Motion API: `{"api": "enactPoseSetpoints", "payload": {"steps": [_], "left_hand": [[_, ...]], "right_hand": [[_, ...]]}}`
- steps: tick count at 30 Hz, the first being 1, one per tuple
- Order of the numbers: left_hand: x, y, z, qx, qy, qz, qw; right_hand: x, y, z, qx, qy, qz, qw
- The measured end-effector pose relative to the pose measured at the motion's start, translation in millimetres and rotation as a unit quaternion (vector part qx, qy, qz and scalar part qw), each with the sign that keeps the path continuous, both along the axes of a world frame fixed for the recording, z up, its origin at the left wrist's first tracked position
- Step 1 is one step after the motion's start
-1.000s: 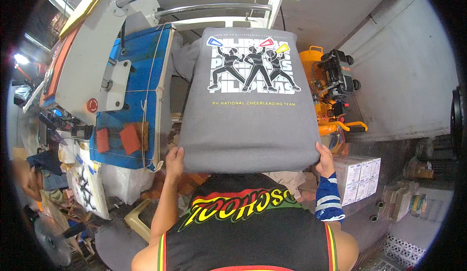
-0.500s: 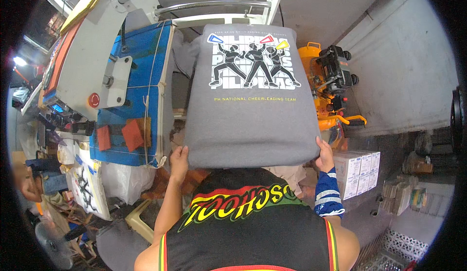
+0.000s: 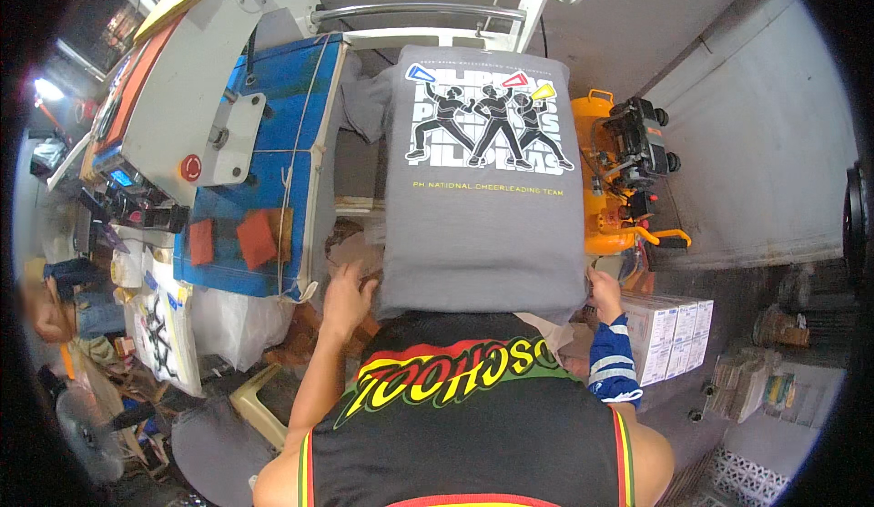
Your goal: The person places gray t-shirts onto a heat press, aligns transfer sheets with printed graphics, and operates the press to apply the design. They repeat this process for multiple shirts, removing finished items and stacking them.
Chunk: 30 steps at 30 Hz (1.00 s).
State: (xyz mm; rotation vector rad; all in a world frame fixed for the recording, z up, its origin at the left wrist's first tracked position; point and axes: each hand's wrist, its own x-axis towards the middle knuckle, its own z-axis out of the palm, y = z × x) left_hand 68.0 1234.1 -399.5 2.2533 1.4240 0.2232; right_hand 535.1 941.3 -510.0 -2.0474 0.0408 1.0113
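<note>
Where the grey shirt (image 3: 482, 248) lies: face up and flat in front of the person, between the blue slab (image 3: 264, 179) and the orange machine (image 3: 603, 166); what bears it is hidden.
Printed front (image 3: 492, 120): three dark figures with blue, red and yellow megaphones over white block lettering, a thin yellow line of text below.
Left hand (image 3: 349, 302): just beside the shirt's lower left corner, a gap between — fingers loosely spread, thumb parted from them, holding nothing visible.
Right hand (image 3: 604, 296): at the shirt's lower right edge, fingers bent toward the cloth; I cannot tell whether they pinch it or only rest there.
Right forearm: a blue sleeve (image 3: 612, 348) with pale stripes.
Slab's surface: cord tied across, reddish pads (image 3: 257, 238) at the near end.
Left machine (image 3: 168, 134): pale housing, round red button (image 3: 190, 167).
Beyond the right hand: white boxes (image 3: 669, 339).
Far end: chrome bars (image 3: 419, 9).
</note>
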Motion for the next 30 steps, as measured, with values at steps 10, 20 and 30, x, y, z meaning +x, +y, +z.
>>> {"api": "enactPoseSetpoints", "payload": {"steps": [10,20,30], "left_hand": [[-155.6,176.6,148.3,0.473,0.023,0.207,0.856],[-185.5,192.4,141.2,0.308,0.109,0.240,0.914],[-74.6,100.9,150.8,0.398,0.102,0.189,0.892]], "right_hand": [[0.1,59.9,47.5,0.039,-0.508,0.144,0.848],[-27.1,68.5,37.2,0.106,-0.401,0.176,0.893],[-64.9,74.9,107.6,0.213,-0.543,0.171,0.794]]}}
